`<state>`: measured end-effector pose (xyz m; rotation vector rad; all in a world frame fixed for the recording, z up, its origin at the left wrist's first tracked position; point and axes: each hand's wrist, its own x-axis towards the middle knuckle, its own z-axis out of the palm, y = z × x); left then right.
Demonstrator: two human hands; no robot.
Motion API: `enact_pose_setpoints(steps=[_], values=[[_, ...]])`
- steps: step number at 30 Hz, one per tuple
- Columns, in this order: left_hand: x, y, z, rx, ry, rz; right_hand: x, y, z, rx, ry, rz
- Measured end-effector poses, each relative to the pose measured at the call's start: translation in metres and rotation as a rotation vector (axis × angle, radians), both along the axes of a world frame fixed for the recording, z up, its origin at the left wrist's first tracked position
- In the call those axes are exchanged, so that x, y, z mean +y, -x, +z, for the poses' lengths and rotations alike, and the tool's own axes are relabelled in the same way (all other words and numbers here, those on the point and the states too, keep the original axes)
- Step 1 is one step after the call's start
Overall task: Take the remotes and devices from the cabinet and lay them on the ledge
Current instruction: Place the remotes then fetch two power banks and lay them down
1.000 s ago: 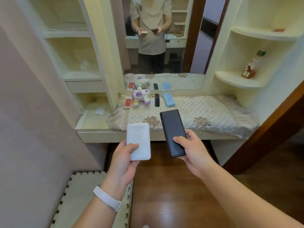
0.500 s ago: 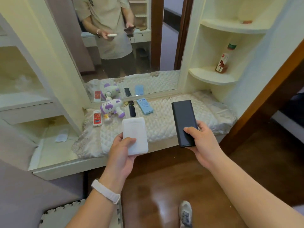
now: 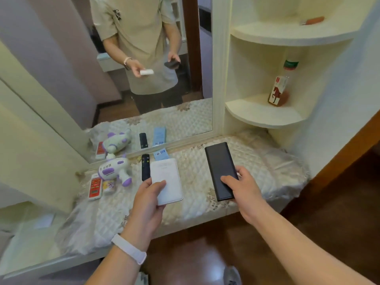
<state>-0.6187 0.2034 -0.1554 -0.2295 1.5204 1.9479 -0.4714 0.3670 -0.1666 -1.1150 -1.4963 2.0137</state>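
My left hand (image 3: 149, 199) grips a flat white device (image 3: 167, 181) by its near end, over the quilted ledge (image 3: 267, 161). My right hand (image 3: 243, 187) holds a long black device (image 3: 220, 167) by its near end, above the ledge's middle. On the ledge near the mirror lie a red-and-white remote (image 3: 95, 187), a white-and-purple toy gun (image 3: 114, 169), a small yellow item (image 3: 109, 186), a black remote (image 3: 145, 167) and a light blue remote (image 3: 161, 154), partly hidden by the white device.
A mirror (image 3: 185, 89) backs the ledge and reflects a person holding both devices. Curved corner shelves on the right carry a bottle (image 3: 280, 87). An open cabinet compartment (image 3: 30, 223) lies at the lower left. Dark wood floor (image 3: 195, 254) is below.
I have stepped closer and both hands have moved forward, carrying the white and black devices from in front of the ledge to over its quilted top.
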Motion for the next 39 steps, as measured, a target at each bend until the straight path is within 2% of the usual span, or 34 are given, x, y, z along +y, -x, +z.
enact_pose_setpoints(steps=[5, 11, 22, 29, 39], values=[[0.055, 0.010, -0.005, -0.015, 0.049, 0.081, 0.061, 0.021, -0.014, -0.056, -0.013, 0.073], [0.083, 0.040, -0.022, -0.014, 0.128, 0.106, 0.093, 0.053, -0.036, -0.140, 0.006, 0.130], [0.131, 0.124, -0.084, -0.114, 0.271, 0.039, 0.126, 0.139, -0.094, -0.367, -0.020, 0.237], [0.173, 0.170, -0.137, -0.144, 0.379, -0.023, 0.146, 0.199, -0.127, -0.499, 0.017, 0.201], [0.209, 0.190, -0.180, -0.060, 0.556, -0.093, 0.164, 0.239, -0.168, -0.617, -0.052, 0.269]])
